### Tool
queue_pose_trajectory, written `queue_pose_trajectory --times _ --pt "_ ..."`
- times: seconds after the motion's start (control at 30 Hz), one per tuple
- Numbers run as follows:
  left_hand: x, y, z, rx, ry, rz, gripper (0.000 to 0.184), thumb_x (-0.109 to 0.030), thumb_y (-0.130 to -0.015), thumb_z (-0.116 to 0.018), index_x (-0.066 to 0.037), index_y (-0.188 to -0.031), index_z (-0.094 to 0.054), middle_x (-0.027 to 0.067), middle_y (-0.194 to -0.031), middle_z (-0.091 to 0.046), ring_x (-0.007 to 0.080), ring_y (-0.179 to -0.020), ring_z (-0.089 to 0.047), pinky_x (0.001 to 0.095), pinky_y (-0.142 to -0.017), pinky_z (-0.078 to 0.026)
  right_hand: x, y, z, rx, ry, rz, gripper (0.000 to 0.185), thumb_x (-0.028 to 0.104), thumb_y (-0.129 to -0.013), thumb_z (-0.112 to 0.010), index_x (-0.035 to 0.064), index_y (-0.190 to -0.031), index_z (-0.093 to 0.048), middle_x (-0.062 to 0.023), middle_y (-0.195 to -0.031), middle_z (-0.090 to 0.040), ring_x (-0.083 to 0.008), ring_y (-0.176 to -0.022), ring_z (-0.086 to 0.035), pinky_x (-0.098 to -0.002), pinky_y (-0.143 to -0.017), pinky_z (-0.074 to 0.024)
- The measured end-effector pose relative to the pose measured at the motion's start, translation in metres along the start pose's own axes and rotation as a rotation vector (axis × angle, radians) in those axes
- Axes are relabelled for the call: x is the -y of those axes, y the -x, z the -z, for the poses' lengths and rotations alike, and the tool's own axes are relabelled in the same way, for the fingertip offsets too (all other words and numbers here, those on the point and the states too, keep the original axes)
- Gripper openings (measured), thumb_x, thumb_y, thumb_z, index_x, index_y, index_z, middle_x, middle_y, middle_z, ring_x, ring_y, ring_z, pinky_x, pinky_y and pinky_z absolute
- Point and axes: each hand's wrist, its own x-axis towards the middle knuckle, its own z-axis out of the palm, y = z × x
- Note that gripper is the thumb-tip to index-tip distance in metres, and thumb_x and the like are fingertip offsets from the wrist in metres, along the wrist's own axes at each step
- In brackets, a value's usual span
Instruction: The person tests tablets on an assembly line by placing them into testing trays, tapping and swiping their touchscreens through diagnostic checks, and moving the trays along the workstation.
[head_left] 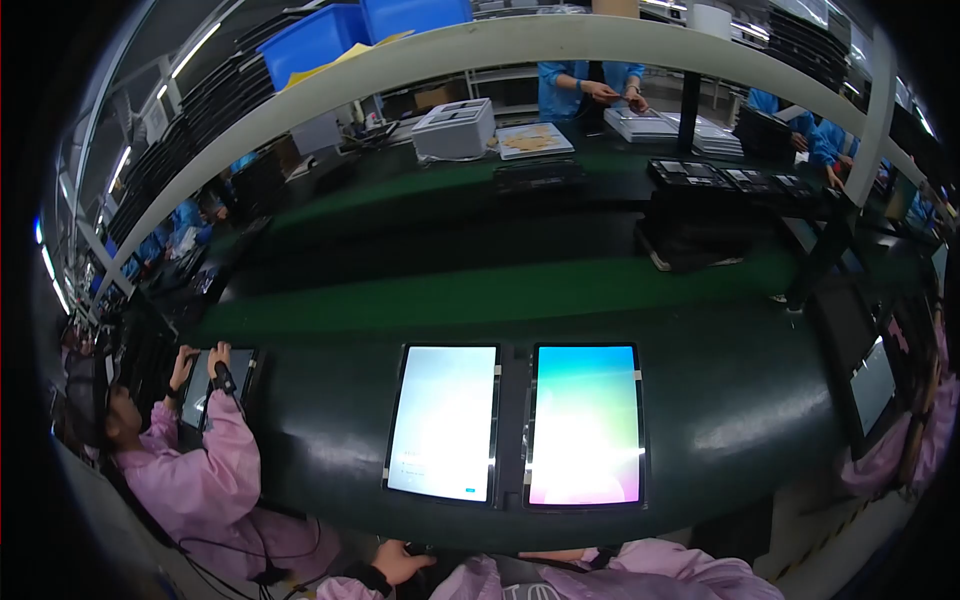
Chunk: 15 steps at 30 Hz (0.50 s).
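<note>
While one white-screened rectangular tablet point(443, 422) and one blue-to-pink-screened rectangular tablet point(586, 425) lie near six o'clock on one dark-green table point(720, 400), one bare left hand point(402, 563) and one bare right hand point(553, 554) show at its six-o'clock edge, grips impossible to tell.

I look out from the wearer's head through 1 wide, curved view, facing forward and down across the green workbench point(330, 430), 2 lit tablets point(446, 424) fairly close.
</note>
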Motion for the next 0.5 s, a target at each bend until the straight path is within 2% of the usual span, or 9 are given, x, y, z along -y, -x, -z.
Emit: queue_pose_trajectory --times 0.03,0.1,0.13,0.17,0.23,0.37,0.4,0.43,0.5 --pt "-0.013 0.003 -0.001 -0.007 0.008 0.009 0.057 -0.038 -0.066 -0.083 -0.001 -0.107 -0.071 0.0144 -0.093 -0.072 0.0247 -0.083 -0.069 0.0354 -0.075 -0.054 -0.004 0.001 -0.002 0.015 0.003 0.018 0.047 0.037 -0.094 -0.063 0.0005 -0.122 -0.056 -0.0166 -0.106 -0.067 -0.032 -0.09 -0.063 -0.0415 -0.082 -0.0512" --pt "-0.034 0.007 0.003 0.048 -0.201 0.29 0.054 -0.038 -0.064 -0.083 -0.002 -0.102 -0.073 0.0144 -0.085 -0.072 0.0254 -0.081 -0.07 0.035 -0.074 -0.054 -0.006 -0.005 -0.005 0.038 0.011 0.07 0.049 0.038 -0.093 -0.064 0.0006 -0.123 -0.056 -0.0163 -0.107 -0.067 -0.0319 -0.09 -0.063 -0.0416 -0.083 -0.0513" --pt "-0.034 0.005 0.005 0.072 -0.222 0.378 0.051 -0.037 -0.063 -0.083 -0.003 -0.1 -0.073 0.0156 -0.085 -0.073 0.0279 -0.085 -0.07 0.0365 -0.079 -0.054 -0.005 -0.005 -0.008 -0.119 0.023 0.135 0.052 0.039 -0.093 -0.065 0.0005 -0.126 -0.055 -0.0168 -0.116 -0.064 -0.0309 -0.097 -0.061 -0.0416 -0.088 -0.0501" --pt "-0.028 0.007 0.004 0.061 -0.214 0.394 0.051 -0.037 -0.063 -0.083 -0.003 -0.1 -0.073 0.0156 -0.085 -0.073 0.0279 -0.085 -0.07 0.0365 -0.079 -0.054 -0.004 -0.006 -0.008 -0.099 0.022 0.137 0.052 0.039 -0.093 -0.065 0.0005 -0.126 -0.055 -0.0168 -0.116 -0.064 -0.0309 -0.097 -0.061 -0.0416 -0.088 -0.0501" --pt "-0.012 0.001 0.008 0.01 -0.189 0.148 0.053 -0.038 -0.065 -0.082 -0.002 -0.103 -0.073 0.0166 -0.094 -0.073 0.0297 -0.09 -0.07 0.0383 -0.084 -0.053 -0.002 -0.021 -0.003 0.039 0.031 -0.184 0.046 0.029 -0.094 -0.065 0.0003 -0.129 -0.056 -0.0177 -0.125 -0.061 -0.0265 -0.113 -0.057 -0.0378 -0.099 -0.0455" --pt "-0.02 0.0 0.024 0.03 -0.048 0.065 0.059 -0.038 -0.069 -0.081 -0.003 -0.114 -0.067 0.0157 -0.101 -0.072 0.0288 -0.093 -0.069 0.039 -0.085 -0.053 0.015 -0.023 -0.007 -0.089 0.051 -0.148 0.046 0.029 -0.095 -0.064 0.0003 -0.129 -0.055 -0.0176 -0.125 -0.06 -0.0266 -0.114 -0.057 -0.0377 -0.099 -0.0453" --pt "-0.025 -0.007 0.03 0.188 -0.128 0.358 0.049 -0.03 -0.076 -0.078 -0.003 -0.114 -0.067 0.0112 -0.103 -0.072 0.0259 -0.096 -0.067 0.0366 -0.087 -0.052 0.024 -0.031 -0.007 -0.126 0.06 -0.15 0.046 0.028 -0.095 -0.064 0.0003 -0.129 -0.055 -0.0176 -0.125 -0.06 -0.0266 -0.114 -0.057 -0.0377 -0.099 -0.0452" --pt "0.023 -0.013 0.012 0.021 -0.075 0.06 0.051 -0.033 -0.074 -0.078 -0.004 -0.115 -0.067 0.0134 -0.097 -0.073 0.0296 -0.09 -0.069 0.0381 -0.082 -0.053 0.032 -0.034 -0.008 -0.15 0.072 -0.156 0.046 0.028 -0.095 -0.064 0.0003 -0.13 -0.055 -0.0176 -0.125 -0.06 -0.0267 -0.114 -0.057 -0.0377 -0.099 -0.0452" --pt "-0.006 -0.005 0.022 0.02 -0.183 0.101 0.055 -0.036 -0.071 -0.078 -0.006 -0.116 -0.066 0.0173 -0.094 -0.072 0.0339 -0.087 -0.069 0.0397 -0.079 -0.054 0.049 -0.034 -0.012 -0.215 0.089 -0.186 0.046 0.028 -0.095 -0.064 0.0003 -0.13 -0.055 -0.0176 -0.126 -0.06 -0.0268 -0.114 -0.057 -0.0377 -0.099 -0.0451"
